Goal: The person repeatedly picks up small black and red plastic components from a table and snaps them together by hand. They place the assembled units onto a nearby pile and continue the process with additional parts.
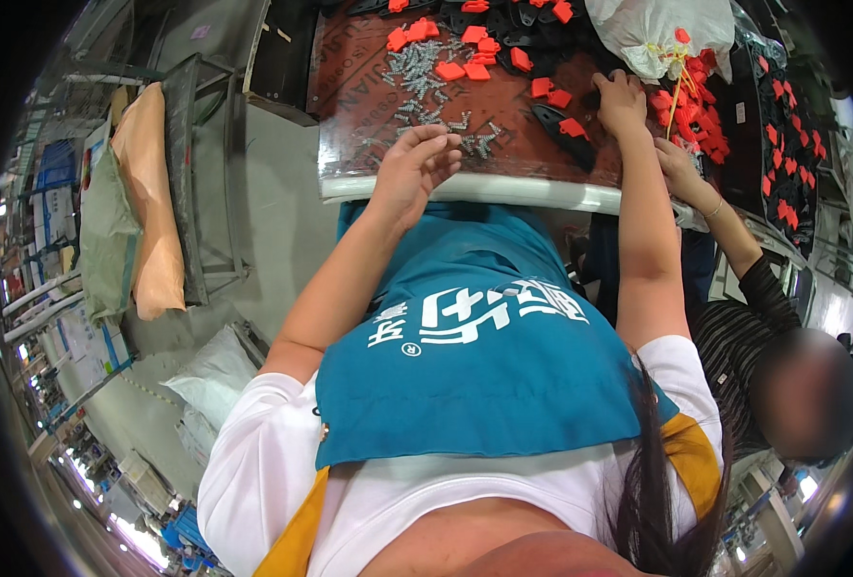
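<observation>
My left hand (415, 171) hovers at the near edge of the table, next to a scatter of small silver metal pieces (415, 72) that look like springs. Its fingers curl in toward the thumb; whatever they pinch is too small to name. Farther right, my right hand (623, 104) reaches out over the tabletop with fingers apart, its fingertips beside the heap of flat black parts (580, 53). One black part with a red tab (572, 128) lies just left of my right wrist. Loose red plastic pieces (451, 71) are strewn between the silver pieces and the black parts.
A white plastic bag (652, 34) stands at the back right, with a pile of red pieces (701, 120) beside it. A co-worker's hand (681, 171) is at that pile. A dark board with red pieces (787, 144) lies far right. A metal frame (191, 183) stands left.
</observation>
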The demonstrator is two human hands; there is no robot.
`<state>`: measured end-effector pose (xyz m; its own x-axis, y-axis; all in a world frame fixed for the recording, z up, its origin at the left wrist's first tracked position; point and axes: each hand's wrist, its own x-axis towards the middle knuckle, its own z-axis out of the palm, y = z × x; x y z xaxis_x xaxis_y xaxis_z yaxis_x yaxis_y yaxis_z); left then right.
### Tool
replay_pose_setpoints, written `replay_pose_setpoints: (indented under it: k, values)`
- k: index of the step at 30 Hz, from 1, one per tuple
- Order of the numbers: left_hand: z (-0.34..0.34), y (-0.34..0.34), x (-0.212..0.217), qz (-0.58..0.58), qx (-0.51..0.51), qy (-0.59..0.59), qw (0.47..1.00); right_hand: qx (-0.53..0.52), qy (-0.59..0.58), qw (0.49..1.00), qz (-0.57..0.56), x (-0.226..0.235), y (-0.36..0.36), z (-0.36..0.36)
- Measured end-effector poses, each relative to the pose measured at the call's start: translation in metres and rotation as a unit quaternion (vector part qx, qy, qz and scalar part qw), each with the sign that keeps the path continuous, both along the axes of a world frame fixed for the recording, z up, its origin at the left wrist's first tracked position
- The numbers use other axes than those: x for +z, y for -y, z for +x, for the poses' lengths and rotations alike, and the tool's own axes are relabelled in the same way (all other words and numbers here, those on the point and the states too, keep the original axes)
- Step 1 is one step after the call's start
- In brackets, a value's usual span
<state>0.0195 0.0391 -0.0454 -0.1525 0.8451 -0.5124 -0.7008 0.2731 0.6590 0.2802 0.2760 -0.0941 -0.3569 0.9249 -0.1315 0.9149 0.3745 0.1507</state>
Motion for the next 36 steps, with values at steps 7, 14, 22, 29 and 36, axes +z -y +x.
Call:
replay_pose_setpoints:
  k: [7, 14, 22, 29, 36]
  values:
    - [-0.003, 0.004, -0.004, 0.026, -0.008, -0.023, 0.999, 0.167, -0.36, 0.915, 0.078, 0.036, 0.012, -0.017]
    - [0.007, -0.007, 0.019, 0.092, -0.089, 0.017, 0.992, 0.17, -0.735, 0.605, -0.255, 0.085, 0.113, -0.094]
    - [0.003, -0.003, 0.026, 0.131, -0.004, -0.081, 0.988, 0.049, -0.784, 0.502, -0.361, 0.06, 0.152, -0.112]
    - [-0.029, -0.002, 0.004, 0.066, 0.101, -0.033, 0.992, -0.054, -0.696, 0.667, -0.26, 0.038, 0.118, -0.102]
    - [-0.042, 0.013, -0.026, 0.03, 0.103, -0.017, 0.994, 0.199, -0.314, 0.928, -0.002, -0.003, 0.104, -0.105]
